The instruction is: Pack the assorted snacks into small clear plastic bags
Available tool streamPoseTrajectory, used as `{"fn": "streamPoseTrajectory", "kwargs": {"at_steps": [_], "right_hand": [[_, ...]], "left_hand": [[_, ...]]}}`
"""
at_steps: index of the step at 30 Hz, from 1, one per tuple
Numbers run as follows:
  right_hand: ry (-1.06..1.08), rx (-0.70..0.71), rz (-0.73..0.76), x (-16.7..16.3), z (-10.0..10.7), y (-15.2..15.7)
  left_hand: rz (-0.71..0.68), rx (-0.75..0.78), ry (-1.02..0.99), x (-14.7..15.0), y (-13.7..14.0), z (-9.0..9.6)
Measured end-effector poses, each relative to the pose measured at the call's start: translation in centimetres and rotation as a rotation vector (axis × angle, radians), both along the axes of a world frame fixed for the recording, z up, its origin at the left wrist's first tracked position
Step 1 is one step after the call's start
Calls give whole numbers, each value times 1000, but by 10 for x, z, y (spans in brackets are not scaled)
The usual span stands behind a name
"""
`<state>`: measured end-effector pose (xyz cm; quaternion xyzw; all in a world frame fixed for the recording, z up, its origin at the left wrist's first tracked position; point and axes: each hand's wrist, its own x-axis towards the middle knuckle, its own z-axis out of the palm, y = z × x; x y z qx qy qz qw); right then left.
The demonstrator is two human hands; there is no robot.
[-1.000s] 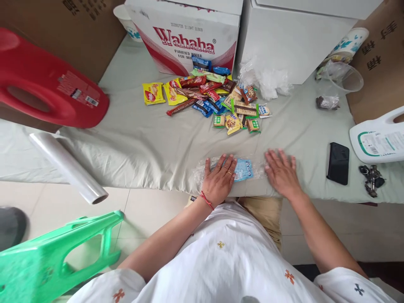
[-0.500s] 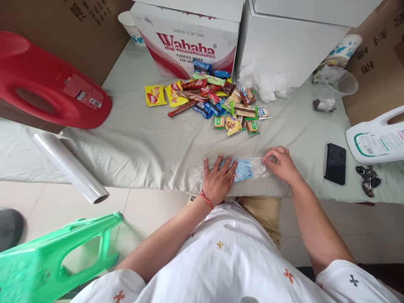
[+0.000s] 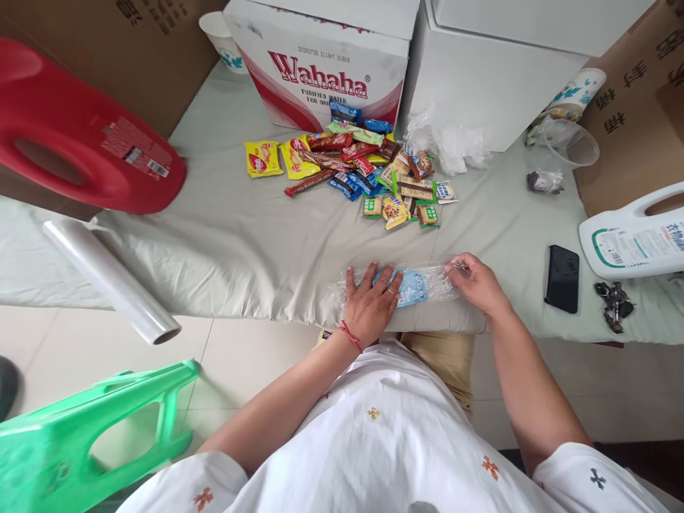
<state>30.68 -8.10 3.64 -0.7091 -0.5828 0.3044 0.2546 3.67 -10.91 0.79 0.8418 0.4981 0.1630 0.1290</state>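
Observation:
A light blue packet (image 3: 413,286) lies near the front edge of the cloth-covered surface, wrapped in clear plastic film (image 3: 435,283). My left hand (image 3: 372,303) rests flat over the packet's left part with its fingers spread, hiding some of it. At the right end, my right hand (image 3: 477,283) pinches the film between thumb and fingers. Crumpled film also shows left of my left hand. Beyond both hands lies a pile of wrapped snacks (image 3: 368,164).
Behind the snacks stand a Wahaba-style printed carton (image 3: 331,64) and a white box (image 3: 481,71). A film roll (image 3: 112,281) and red jug (image 3: 90,135) are left, a green stool (image 3: 107,420) below. Right are a phone (image 3: 563,278), keys (image 3: 614,306) and white bottle (image 3: 635,239).
My left hand stays flat on the packet. My right hand still pinches the film and has shifted very slightly. The camera view has turned a little.

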Motion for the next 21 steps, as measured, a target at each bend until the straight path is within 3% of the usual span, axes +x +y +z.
{"fn": "streamPoseTrajectory", "kwargs": {"at_steps": [3,5,9,13,16,21], "right_hand": [[-8,-117,-26,-7,3,0],[104,-159,-41,-15,4,-1],[318,-53,-113,-45,15,-3],[-7,108,8,-90,21,-11],[-314,168,128,-115,12,-20],[-416,235,224,-129,-12,-42]], "left_hand": [[2,2,-6,0,0,0],[1,2,-9,0,0,0],[0,12,-13,1,1,-1],[15,28,-28,1,0,-2],[24,23,-40,0,0,-2],[45,-25,-79,-5,3,-2]]}}
